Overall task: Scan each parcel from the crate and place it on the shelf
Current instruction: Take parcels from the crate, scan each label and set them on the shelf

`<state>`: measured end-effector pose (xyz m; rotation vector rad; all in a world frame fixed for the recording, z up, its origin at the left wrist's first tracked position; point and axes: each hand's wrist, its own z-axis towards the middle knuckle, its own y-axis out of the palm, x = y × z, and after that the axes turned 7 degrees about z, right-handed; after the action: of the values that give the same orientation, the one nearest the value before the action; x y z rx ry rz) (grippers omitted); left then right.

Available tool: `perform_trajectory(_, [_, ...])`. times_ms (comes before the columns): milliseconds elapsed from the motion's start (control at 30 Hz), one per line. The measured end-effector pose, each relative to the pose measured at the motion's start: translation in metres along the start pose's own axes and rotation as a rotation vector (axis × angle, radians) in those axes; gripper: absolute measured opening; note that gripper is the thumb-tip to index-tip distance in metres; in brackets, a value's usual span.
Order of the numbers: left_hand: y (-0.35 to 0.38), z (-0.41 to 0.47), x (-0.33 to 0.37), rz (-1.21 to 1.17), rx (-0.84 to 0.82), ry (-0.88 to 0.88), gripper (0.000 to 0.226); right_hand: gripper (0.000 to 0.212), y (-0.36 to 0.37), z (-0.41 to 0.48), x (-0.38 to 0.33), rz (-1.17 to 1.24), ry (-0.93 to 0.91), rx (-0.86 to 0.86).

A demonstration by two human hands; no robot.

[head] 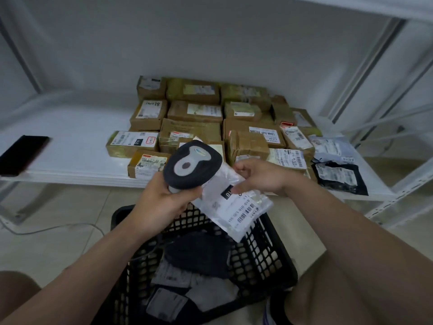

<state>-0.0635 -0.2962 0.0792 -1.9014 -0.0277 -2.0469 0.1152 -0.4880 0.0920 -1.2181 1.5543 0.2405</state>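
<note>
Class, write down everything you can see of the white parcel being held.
The parcel is a flat white plastic mailer, crinkled and glossy, with a label bearing a barcode, digits and a black patch. It is held tilted above the crate. The right hand pinches its upper right edge. The scanner, gripped by the left hand, covers its upper left part; whether they touch cannot be told.

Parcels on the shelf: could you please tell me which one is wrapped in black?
The black poly bag at the front right end of the shelf; the others are brown cardboard boxes, plus one pale bag just behind it.
</note>
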Motion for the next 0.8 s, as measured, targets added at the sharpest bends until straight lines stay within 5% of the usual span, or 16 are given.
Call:
perform_trajectory(300, [0.011, 0.013, -0.013, -0.206, 0.122, -0.091, 0.028, 0.043, -0.019, 0.028, -0.005, 0.562, -0.133, 0.340])
perform_trajectory(467, [0.012, 0.026, -0.012, -0.248, 0.152, -0.067, 0.044, 0.043, -0.022, 0.044, 0.000, 0.543, -0.081, 0.366])
perform_trajectory(633, [0.016, 0.033, -0.006, -0.332, 0.141, -0.070, 0.024, 0.035, -0.007, 0.044, 0.000, 0.683, -0.011, 0.329])
perform_trajectory(800, [0.024, 0.034, -0.003, -0.350, 0.109, -0.058, 0.029, 0.055, 0.007, 0.042, 0.004, 0.803, -0.014, 0.213])
